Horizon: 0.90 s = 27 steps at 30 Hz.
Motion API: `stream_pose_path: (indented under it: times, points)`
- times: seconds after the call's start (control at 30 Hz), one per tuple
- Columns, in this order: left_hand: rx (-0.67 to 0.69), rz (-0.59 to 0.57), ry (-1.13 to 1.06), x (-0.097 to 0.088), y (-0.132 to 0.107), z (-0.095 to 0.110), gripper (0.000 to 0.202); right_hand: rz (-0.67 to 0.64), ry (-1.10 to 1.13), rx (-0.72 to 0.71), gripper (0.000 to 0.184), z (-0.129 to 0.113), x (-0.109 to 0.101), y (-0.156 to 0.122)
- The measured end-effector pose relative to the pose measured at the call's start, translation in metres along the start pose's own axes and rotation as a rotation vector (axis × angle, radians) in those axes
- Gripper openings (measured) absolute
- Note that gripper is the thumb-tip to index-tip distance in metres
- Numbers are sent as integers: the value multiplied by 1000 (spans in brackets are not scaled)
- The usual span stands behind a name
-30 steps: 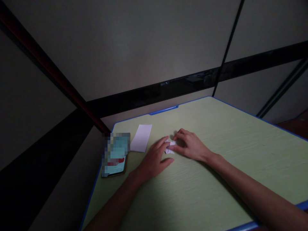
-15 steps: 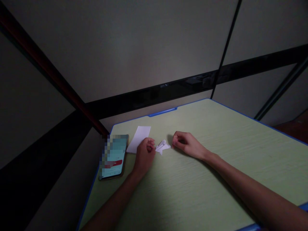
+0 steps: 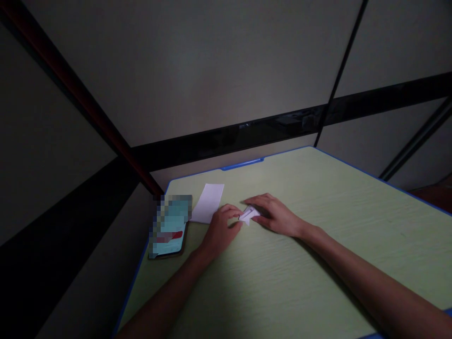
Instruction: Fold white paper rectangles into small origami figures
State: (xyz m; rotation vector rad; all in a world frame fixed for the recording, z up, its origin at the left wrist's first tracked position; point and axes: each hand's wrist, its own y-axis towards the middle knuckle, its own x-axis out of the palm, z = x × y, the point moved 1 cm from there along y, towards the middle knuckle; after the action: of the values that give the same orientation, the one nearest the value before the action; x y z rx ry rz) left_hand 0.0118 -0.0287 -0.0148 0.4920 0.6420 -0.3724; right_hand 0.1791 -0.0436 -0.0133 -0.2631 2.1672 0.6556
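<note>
A small folded white paper piece [image 3: 248, 214] lies on the pale green table [image 3: 318, 226], between my two hands. My left hand [image 3: 221, 228] has its fingers curled and pinches the paper's left end. From the right, my right hand [image 3: 277, 215] lays its fingers over the paper and presses it down against the table. Part of the paper is hidden under those fingers.
A flat white paper strip [image 3: 208, 202] lies behind my left hand. A phone [image 3: 170, 226] with a lit screen rests at the table's left edge. The table has a blue rim [image 3: 242, 164] and stands against a wall with dark bands.
Half a second ago both hands were pulled apart with the paper held out between them. Now they have closed together again and my right fingers cover the paper.
</note>
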Motion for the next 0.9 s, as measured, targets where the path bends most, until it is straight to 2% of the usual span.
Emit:
stream_pose_path:
  times: [0.2,0.4,0.53,0.67,0.9]
  points:
    - [-9,-1,-15,0,0,0,20,43,77,53,37,-1,0,0]
    - [-114,-12,-138,1,1,1,30,74,216,49,28,-7,-1,-1]
    - [-185,-20,-234,0,3,-1,21,98,272,99,21,-14,2,1]
    - [-225,5,-320,0,4,-3,10,97,423,161,19,-17,9,3]
    - [-265,22,-435,1,6,-3,11,70,527,154,19,-26,14,3]
